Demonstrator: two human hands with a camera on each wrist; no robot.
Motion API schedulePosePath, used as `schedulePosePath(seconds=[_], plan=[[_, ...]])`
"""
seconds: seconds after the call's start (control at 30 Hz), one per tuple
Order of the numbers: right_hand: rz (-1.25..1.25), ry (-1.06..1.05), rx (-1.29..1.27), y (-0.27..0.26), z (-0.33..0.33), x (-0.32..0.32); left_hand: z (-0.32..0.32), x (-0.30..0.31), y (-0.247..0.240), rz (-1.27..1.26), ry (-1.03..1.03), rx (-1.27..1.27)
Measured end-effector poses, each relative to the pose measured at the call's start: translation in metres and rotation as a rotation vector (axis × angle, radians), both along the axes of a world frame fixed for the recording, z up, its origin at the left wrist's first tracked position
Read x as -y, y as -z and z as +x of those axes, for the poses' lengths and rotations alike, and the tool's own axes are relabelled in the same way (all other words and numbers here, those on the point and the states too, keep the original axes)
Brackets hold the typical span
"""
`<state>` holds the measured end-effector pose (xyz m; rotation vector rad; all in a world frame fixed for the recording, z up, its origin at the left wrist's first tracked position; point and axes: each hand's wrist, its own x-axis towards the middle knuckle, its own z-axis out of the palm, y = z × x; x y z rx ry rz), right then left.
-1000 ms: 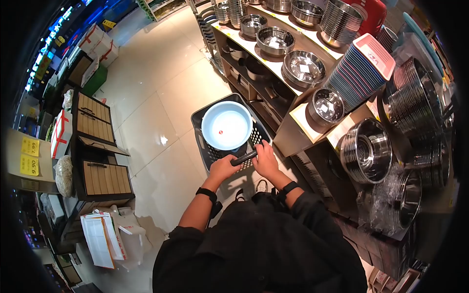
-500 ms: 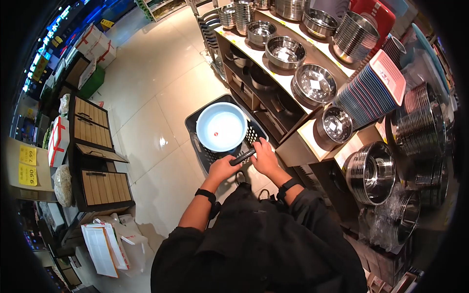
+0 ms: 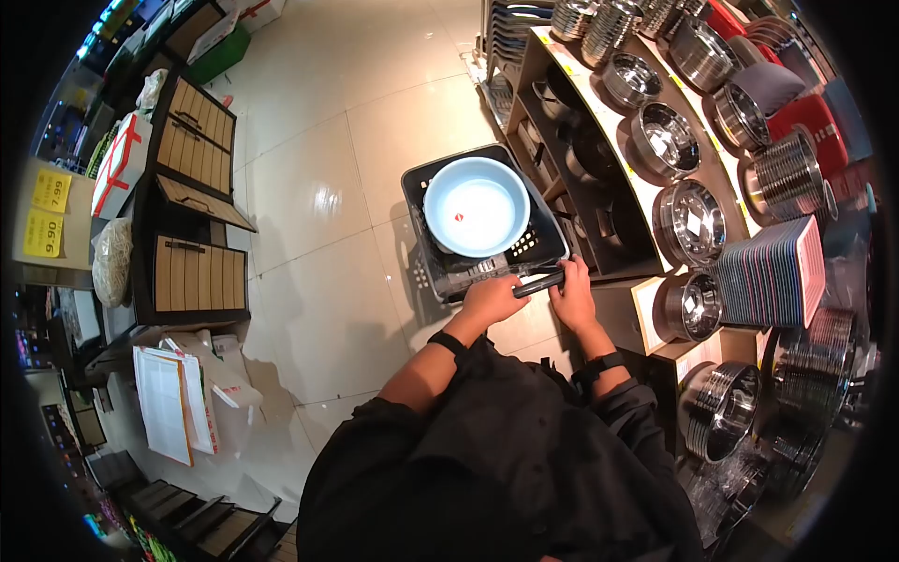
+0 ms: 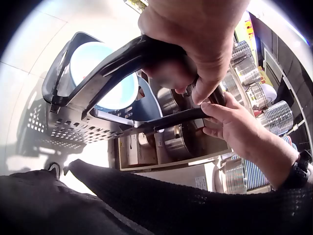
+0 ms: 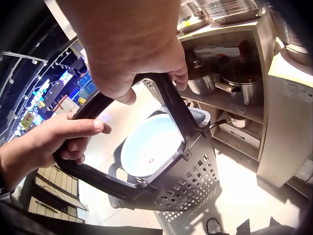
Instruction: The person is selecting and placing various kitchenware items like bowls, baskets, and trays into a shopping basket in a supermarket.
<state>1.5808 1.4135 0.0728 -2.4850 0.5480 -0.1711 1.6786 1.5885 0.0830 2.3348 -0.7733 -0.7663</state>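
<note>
A dark perforated basket [image 3: 421, 248] holds a light blue round basin [image 3: 478, 201] with a small red mark inside. Its black handle [image 3: 540, 285] rises towards the person. The left hand [image 3: 493, 301] grips the handle's left part, and in the right wrist view the left hand [image 5: 63, 139] has its fingers curled round the bar. At the handle's right end the right hand [image 3: 574, 298] holds on; in the left wrist view the right hand [image 4: 237, 122] has fingers and thumb round it. Beneath the basin something blue [image 4: 146, 104] shows in the left wrist view.
To the right stand shelves with steel bowls [image 3: 688, 223], stacked plastic baskets [image 3: 768, 272] and pots [image 5: 244, 88]. Wooden-fronted cabinets [image 3: 201, 276] line the left, with flattened cardboard [image 3: 173, 403] on the floor below. Tiled floor [image 3: 309, 187] runs between them.
The head view has turned, so basket and hands appear further right and the shelves have shifted and tilted. Both hands have kept their hold on the handle; the basin has stayed in the basket.
</note>
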Motion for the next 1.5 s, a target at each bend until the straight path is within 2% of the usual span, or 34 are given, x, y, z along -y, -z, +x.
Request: schedulePosePath(seconds=[0.3,0.5,0.53,0.57,0.63,0.77,0.8,1.0,1.1,1.13,1.27,1.37,1.5], plan=[[-0.103,-0.033,0.09,0.011,0.028,0.009,0.027,0.004,0.004,-0.005,-0.029,0.015],[0.085,-0.014,0.011,-0.016,0.007,0.021,0.037,0.004,0.011,0.058,0.12,0.019],[0.091,0.007,0.017,-0.027,0.001,0.029,0.041,0.01,-0.008,0.063,0.138,-0.08],[0.101,0.022,0.021,-0.04,-0.008,0.037,0.043,0.017,-0.009,0.037,0.163,-0.063],[0.09,0.097,0.073,-0.066,-0.027,0.061,0.046,0.045,-0.033,-0.04,0.176,-0.074],[0.045,0.251,0.382,-0.129,-0.072,0.126,0.047,0.132,-0.071,-0.372,0.219,-0.004],[0.024,0.313,0.437,-0.159,-0.086,0.139,0.042,0.158,-0.088,-0.441,0.256,0.002],[-0.419,0.754,0.722,-0.262,-0.173,0.238,-0.015,0.327,-0.184,-0.78,0.569,0.068],[-0.571,1.018,0.719,-0.274,-0.2,0.274,-0.063,0.395,-0.212,-0.831,0.654,-0.017],[-0.555,1.073,0.744,-0.272,-0.205,0.282,-0.077,0.412,-0.217,-0.819,0.689,0.019],[-0.495,1.168,0.639,-0.258,-0.212,0.305,-0.119,0.471,-0.219,-0.954,0.717,0.046],[-0.371,1.184,0.642,-0.251,-0.216,0.314,-0.132,0.489,-0.223,-0.897,0.702,0.099],[-0.474,1.192,0.604,-0.255,-0.216,0.304,-0.124,0.482,-0.215,-0.939,0.658,0.064]])
